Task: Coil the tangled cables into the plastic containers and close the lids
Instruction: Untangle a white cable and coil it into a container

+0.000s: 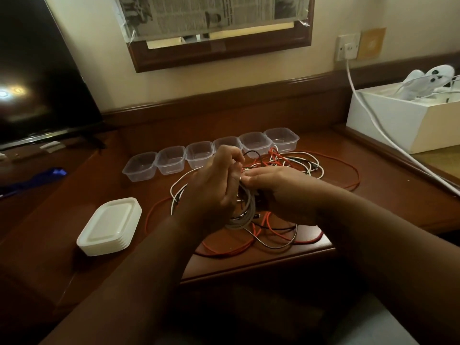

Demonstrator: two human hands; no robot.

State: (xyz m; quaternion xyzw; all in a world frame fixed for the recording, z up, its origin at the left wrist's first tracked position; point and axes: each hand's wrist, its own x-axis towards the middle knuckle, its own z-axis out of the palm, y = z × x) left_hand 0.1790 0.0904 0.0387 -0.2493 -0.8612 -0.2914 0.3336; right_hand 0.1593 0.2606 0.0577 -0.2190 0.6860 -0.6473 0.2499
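Observation:
A tangle of red, white and black cables lies spread on the wooden desk. My left hand and my right hand meet above its middle. Between them hangs a coiled grey-white cable, and both hands grip it, fingers curled round its loops. Several clear plastic containers stand open in a row behind the tangle. A stack of white lids sits at the front left of the desk.
A dark TV screen stands at the left. A white box holding white devices sits at the right, with a white power cord running from the wall socket. The desk's front edge is close under my forearms.

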